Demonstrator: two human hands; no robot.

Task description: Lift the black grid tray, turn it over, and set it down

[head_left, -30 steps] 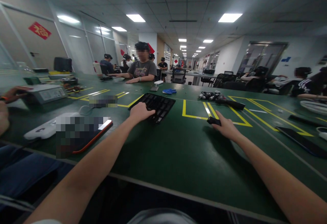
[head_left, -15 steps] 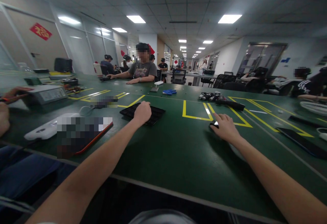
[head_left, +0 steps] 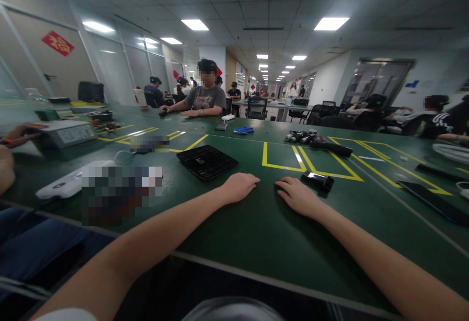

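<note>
Fingers (head_left: pixel 252 180) of my left hand (head_left: pixel 239 187) lie together, slightly bent and wrapped around no object, low over the dark green table (head_left: pixel 252 243); I cannot tell if every tip touches it. My right hand (head_left: pixel 298 196) sits opposite, its fingers a little parted, also empty, and a gap separates the 2. Compared with 0.5 s ago, both have let go and come inward. The square, black, ribbed plastic tray (head_left: pixel 207 162) my left hand was on now lies flat, just beyond that wrist. The small black device with a shiny pale face (head_left: pixel 317 180), released by my right hand, rests just beyond it, near the yellow tape lines (head_left: pixel 282 167). I judge both things to be stable, with neither hand steadying them. Farther out I see a black and silver cable bundle (head_left: pixel 302 138), a thick black rod (head_left: pixel 335 149) and crumpled blue gloves (head_left: pixel 244 130).
</note>
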